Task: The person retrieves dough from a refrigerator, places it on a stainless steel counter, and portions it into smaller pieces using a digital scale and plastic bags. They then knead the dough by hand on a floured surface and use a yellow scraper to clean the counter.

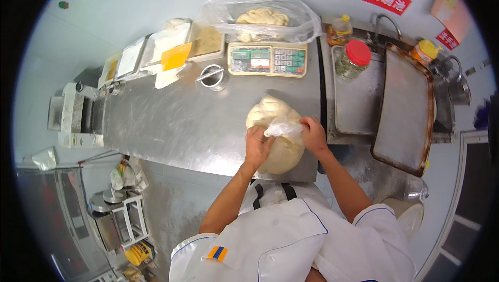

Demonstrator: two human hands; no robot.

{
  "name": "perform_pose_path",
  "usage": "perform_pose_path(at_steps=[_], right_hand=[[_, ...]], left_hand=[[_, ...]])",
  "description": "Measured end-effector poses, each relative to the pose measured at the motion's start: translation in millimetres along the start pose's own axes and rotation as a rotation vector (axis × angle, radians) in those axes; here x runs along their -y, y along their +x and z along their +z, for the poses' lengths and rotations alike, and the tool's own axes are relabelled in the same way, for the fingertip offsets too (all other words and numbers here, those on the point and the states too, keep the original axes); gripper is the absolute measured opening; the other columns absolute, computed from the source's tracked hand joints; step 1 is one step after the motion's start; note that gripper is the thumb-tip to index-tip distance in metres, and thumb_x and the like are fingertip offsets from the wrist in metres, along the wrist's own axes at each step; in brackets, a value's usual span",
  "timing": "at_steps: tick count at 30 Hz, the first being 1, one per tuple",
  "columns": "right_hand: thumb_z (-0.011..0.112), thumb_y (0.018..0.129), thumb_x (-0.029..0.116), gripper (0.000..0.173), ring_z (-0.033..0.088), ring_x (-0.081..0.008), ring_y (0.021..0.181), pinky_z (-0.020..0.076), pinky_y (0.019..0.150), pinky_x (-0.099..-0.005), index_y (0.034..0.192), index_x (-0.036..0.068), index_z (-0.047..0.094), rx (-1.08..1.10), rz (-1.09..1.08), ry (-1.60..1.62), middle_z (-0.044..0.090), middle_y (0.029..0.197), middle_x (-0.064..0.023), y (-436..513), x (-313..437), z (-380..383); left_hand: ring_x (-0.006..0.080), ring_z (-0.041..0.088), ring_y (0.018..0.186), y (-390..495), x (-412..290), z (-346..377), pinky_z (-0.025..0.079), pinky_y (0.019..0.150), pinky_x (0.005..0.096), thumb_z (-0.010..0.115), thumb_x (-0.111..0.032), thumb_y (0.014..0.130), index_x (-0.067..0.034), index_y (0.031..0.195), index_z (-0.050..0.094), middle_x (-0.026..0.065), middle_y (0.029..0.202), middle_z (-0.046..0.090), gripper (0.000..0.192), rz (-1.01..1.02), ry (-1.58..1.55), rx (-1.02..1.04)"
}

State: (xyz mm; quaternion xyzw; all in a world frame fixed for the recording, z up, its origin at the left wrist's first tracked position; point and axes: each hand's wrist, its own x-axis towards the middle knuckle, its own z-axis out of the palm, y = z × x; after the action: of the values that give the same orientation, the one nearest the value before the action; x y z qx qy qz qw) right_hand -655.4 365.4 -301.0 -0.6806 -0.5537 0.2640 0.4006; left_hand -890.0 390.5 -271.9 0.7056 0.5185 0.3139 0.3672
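Note:
A large pale lump of dough [280, 157] in a clear plastic bag lies near the front right of the steel worktable [179, 126]. The bag's mouth [282, 128] is gathered into a whitish twist on top of the dough. My left hand [258, 145] holds this twist from the left, its fingertips at the twist's left end. From the right, my right hand [313, 134] pinches the other end of the gathered plastic between thumb and fingers. Part of the dough is hidden under both hands.
Behind the dough stand a digital scale [267, 59], another open plastic bag of dough [263, 19] and a metal cup [212, 77]. Flour bins [165, 44] and a yellow scraper [176, 56] are at back left. Right, baking trays [405, 106] and a red-lidded jar [354, 59] occupy the sink area.

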Motion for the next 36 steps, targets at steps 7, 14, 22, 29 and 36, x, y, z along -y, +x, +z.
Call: perform_pose_path(at_steps=[7,14,22,29,36], right_hand=[[0.069,0.087,0.009,0.024,0.062,-0.0398,0.105,0.0483,0.093,-0.0502,0.109,0.003,0.072,0.156,-0.460,-0.113,0.068,0.112,-0.0171,-4.1,26.8,-6.6],[0.070,0.087,0.017,0.028,0.059,-0.0420,0.109,0.0451,0.097,-0.0523,0.111,0.003,0.071,0.279,-0.628,-0.107,0.066,0.116,-0.0186,12.5,62.0,27.0],[0.066,0.093,0.016,0.023,0.057,-0.0444,0.107,0.0438,0.095,-0.0537,0.108,-0.001,0.068,0.445,-0.696,-0.301,0.063,0.110,-0.0197,28.8,52.2,32.1],[0.066,0.086,0.007,0.011,0.056,-0.0416,0.103,0.0427,0.095,-0.0524,0.093,0.000,0.061,0.431,-0.628,-0.261,0.062,0.107,-0.0183,41.5,37.6,9.1],[0.063,0.088,0.003,0.009,0.057,-0.0389,0.102,0.0454,0.095,-0.0471,0.095,0.000,0.060,0.382,-0.629,-0.224,0.061,0.104,-0.0181,63.2,17.7,-25.1]], left_hand=[[0.0305,0.073,0.103,5.2,-9.5,8.1,0.057,0.089,0.0419,0.074,-0.020,0.096,-0.006,0.114,0.072,0.0148,0.108,0.075,0.023,0.019,-0.091,-0.205],[0.0139,0.067,0.081,10.5,-81.2,-14.0,0.058,0.072,0.0300,0.064,-0.028,0.106,-0.004,0.128,0.055,0.0052,0.088,0.067,0.033,-0.525,-0.909,-0.208],[0.0160,0.065,0.089,-7.2,-57.5,-33.0,0.058,0.077,0.0316,0.055,-0.023,0.109,-0.004,0.141,0.046,0.0096,0.126,0.062,0.038,-0.147,-1.044,-0.409],[0.0331,0.060,0.106,-32.6,10.7,0.1,0.050,0.097,0.0420,0.069,-0.015,0.086,-0.001,0.109,0.066,0.0156,0.115,0.063,0.027,0.189,0.170,-0.234],[0.0303,0.058,0.104,4.6,0.0,15.9,0.046,0.097,0.0418,0.075,-0.015,0.074,-0.007,0.085,0.066,0.0114,0.100,0.065,0.017,0.203,0.290,-0.250]])
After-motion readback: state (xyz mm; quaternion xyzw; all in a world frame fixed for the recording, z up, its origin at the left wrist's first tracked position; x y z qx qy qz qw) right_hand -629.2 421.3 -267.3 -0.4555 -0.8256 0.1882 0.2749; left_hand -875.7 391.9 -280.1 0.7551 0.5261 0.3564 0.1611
